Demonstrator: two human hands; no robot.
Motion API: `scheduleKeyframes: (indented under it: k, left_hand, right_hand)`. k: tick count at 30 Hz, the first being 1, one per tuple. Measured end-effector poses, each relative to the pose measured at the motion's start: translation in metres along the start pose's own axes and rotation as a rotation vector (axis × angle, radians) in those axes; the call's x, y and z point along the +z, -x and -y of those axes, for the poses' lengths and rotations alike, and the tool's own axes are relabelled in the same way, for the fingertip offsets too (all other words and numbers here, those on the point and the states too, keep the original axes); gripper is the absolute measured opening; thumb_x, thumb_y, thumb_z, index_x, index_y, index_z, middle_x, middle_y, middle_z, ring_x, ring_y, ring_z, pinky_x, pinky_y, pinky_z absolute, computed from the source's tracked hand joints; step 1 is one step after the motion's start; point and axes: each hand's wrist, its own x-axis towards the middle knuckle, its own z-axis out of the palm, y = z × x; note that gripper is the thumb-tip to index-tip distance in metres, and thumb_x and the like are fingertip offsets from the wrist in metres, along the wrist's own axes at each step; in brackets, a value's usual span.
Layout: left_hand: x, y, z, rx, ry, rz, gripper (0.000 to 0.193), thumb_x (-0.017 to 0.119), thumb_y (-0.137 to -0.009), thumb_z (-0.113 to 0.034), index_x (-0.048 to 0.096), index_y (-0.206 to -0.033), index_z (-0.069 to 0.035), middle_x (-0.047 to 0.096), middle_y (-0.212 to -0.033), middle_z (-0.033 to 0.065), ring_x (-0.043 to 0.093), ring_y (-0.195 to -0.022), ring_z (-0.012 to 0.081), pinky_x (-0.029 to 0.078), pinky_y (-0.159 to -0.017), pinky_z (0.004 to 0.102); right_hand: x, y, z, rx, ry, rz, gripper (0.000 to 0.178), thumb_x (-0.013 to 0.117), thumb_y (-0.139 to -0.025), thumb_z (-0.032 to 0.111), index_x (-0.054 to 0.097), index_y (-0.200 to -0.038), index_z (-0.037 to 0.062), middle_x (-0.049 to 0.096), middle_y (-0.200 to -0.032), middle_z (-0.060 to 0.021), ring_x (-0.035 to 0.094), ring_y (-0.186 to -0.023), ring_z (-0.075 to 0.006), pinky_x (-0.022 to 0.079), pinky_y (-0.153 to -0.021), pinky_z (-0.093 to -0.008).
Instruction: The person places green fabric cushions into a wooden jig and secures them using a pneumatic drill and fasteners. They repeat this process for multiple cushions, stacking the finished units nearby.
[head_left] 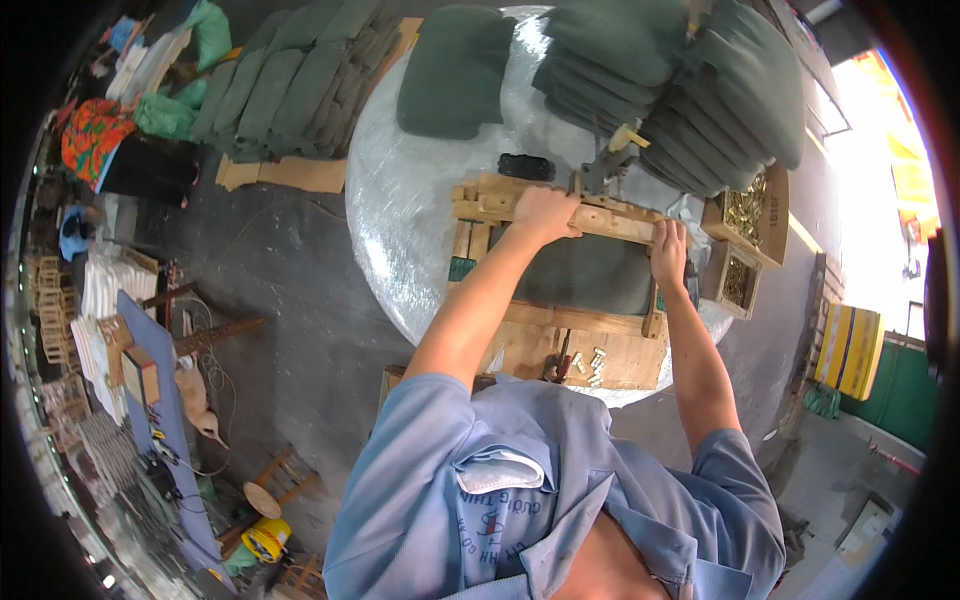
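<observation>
A wooden frame point(580, 320) lies on a large round table covered in shiny plastic film point(385, 200), with a dark green padded panel point(590, 270) inside it. Along the frame's far side runs a wooden rail point(612, 222). My left hand point(545, 213) is closed over this rail near its middle. Around the rail's right end curl the fingers of my right hand point(669, 252); its thumb side is partly hidden. Just beyond the rail stands a metal clamp with a pale yellow handle point(628, 137). A black coiled item point(526, 166) sits beyond my left hand.
Green panels are stacked at the far right point(720, 100) and far left point(300, 75); a single panel point(452, 75) lies between. Wooden boxes of brass-coloured fasteners point(742, 210) stand at right. Near me, a board point(625, 360) carries a screwdriver point(563, 366) and small pale pieces.
</observation>
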Motion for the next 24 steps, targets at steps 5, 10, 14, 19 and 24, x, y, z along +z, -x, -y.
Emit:
scheduleKeyframes:
  k: [5,10,14,19,24]
  left_hand:
    - [0.005,0.005,0.003,0.006,0.016,-0.023,0.060,0.082,-0.084,-0.061,0.074,-0.118,-0.012,0.079,-0.111,0.0093,0.076,-0.105,0.0308,0.060,-0.084,0.0463]
    - [0.002,0.007,-0.005,0.030,0.060,-0.025,0.054,0.085,-0.083,-0.055,0.074,-0.117,-0.014,0.079,-0.106,0.0068,0.076,-0.106,0.0285,0.059,-0.085,0.0440]
    - [0.003,0.008,0.008,-0.037,0.090,-0.018,0.051,0.085,-0.084,-0.053,0.073,-0.117,-0.016,0.079,-0.105,0.0061,0.075,-0.107,0.0288,0.058,-0.089,0.0448]
    - [0.005,0.001,0.000,-0.030,0.029,-0.075,0.055,0.086,-0.082,-0.054,0.072,-0.119,-0.016,0.079,-0.105,0.0042,0.075,-0.106,0.0264,0.057,-0.088,0.0443]
    - [0.016,0.005,-0.004,-0.008,0.010,-0.114,0.057,0.085,-0.081,-0.058,0.071,-0.117,-0.016,0.078,-0.103,0.0038,0.074,-0.103,0.0245,0.056,-0.087,0.0437]
  right_hand:
    - [0.000,0.000,0.005,0.044,0.067,0.059,0.037,0.043,-0.116,0.032,0.064,-0.116,0.0023,0.062,-0.116,-0.0246,0.059,-0.111,-0.0476,0.048,-0.098,-0.0524]
    - [-0.039,-0.051,-0.021,0.291,-0.153,0.210,0.053,0.045,-0.116,0.048,0.064,-0.141,0.0052,0.065,-0.143,-0.0212,0.060,-0.134,-0.0373,0.045,-0.114,-0.0465]
    - [-0.067,-0.130,0.154,0.218,-0.728,0.285,0.065,0.052,-0.114,0.050,0.044,-0.164,0.0097,0.047,-0.167,-0.0150,0.049,-0.150,-0.0298,0.035,-0.125,-0.0428]
    - [-0.022,-0.212,0.197,0.020,-0.425,0.434,0.052,0.054,-0.112,0.043,0.061,-0.150,0.0077,0.068,-0.144,-0.0165,0.065,-0.133,-0.0293,0.049,-0.110,-0.0404]
    - [0.050,-0.214,0.198,-0.018,-0.189,-0.158,0.031,0.059,-0.109,0.030,0.073,-0.118,0.0041,0.074,-0.107,-0.0156,0.074,-0.093,-0.0310,0.057,-0.086,-0.0421]
